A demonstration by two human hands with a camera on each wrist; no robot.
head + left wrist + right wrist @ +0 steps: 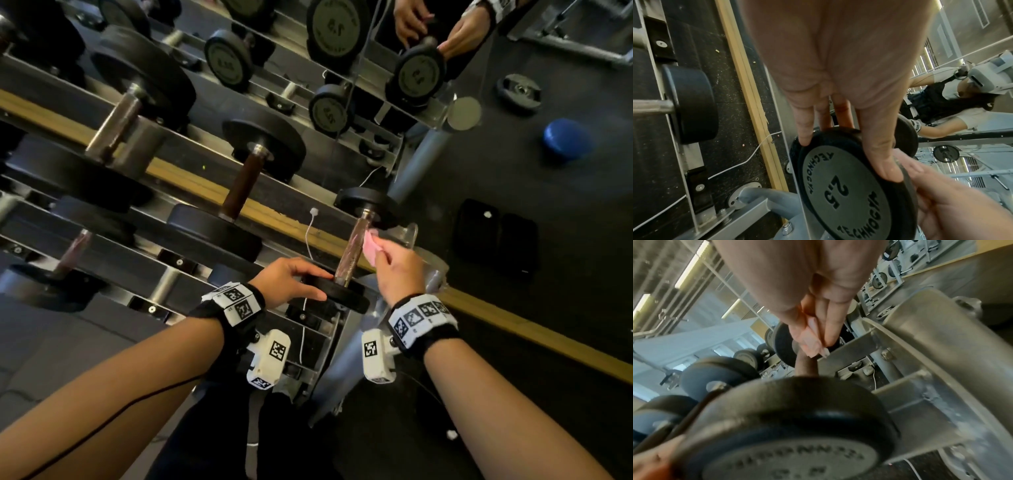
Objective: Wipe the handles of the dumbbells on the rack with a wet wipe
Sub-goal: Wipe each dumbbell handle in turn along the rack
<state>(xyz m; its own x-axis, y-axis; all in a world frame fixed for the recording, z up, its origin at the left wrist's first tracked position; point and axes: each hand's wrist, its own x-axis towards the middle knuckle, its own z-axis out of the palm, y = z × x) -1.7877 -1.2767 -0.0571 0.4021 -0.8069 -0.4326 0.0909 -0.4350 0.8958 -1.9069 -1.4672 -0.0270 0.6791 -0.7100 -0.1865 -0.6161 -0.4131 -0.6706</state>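
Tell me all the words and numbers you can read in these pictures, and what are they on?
"TECHNOGYM", written twice: on the round end plate of the dumbbell that the left hand holds.
"2,5": in the middle of that same plate.
"2,5", mirror-flipped: on a big plate in the mirror.
Lettering on the near plate in the right wrist view: too blurred to read.
Square code tags on the wristbands: patterns, not words.

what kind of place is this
Most likely a gym's free-weights area: rows of black dumbbells sit on a metal rack, a weight plate lies on the dark rubber floor, and a wall mirror reflects the rack.
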